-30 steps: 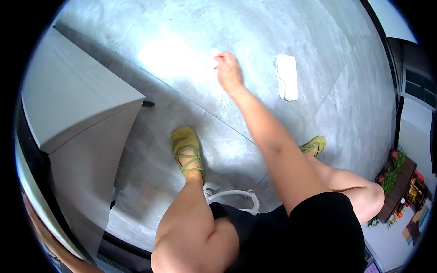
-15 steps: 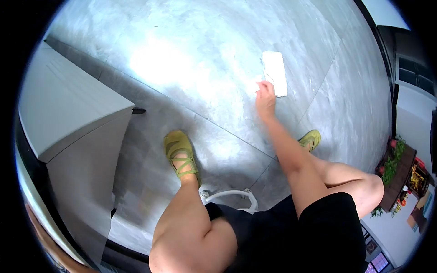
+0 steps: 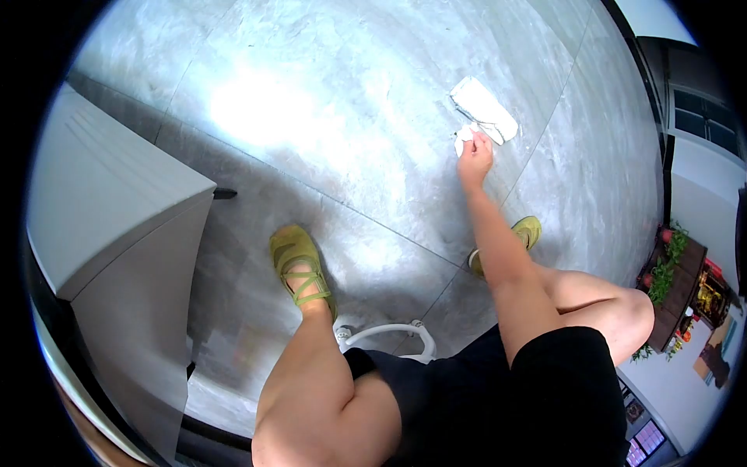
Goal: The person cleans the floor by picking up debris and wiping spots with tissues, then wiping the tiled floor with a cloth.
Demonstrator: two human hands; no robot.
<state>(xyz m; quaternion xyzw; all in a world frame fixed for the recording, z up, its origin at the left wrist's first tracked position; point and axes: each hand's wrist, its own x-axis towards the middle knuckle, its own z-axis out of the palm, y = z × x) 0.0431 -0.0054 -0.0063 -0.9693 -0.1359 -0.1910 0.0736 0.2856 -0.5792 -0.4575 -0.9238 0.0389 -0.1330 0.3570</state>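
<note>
My right hand (image 3: 475,159) reaches out low over the grey floor, its fingers pinched on a crumpled white tissue (image 3: 464,138). Right beside the fingertips lies a flat white oblong pack (image 3: 484,107), which looks like a soft tissue pack. It sits at a slant on the floor, and its lower end is close to the hand. Whether the tissue is still joined to the pack, I cannot tell. My left hand is out of view.
Grey tiled floor (image 3: 373,187) spreads ahead. My green shoes (image 3: 294,257) stand apart, with a white curved frame (image 3: 389,331) between my legs. A grey cabinet (image 3: 132,187) is on the left. Potted plants (image 3: 665,268) stand at the right.
The white pack has turned from nearly upright in view to a slant, its near end shifting right. My right hand has moved slightly right, with the white tissue showing more clearly in its fingers.
</note>
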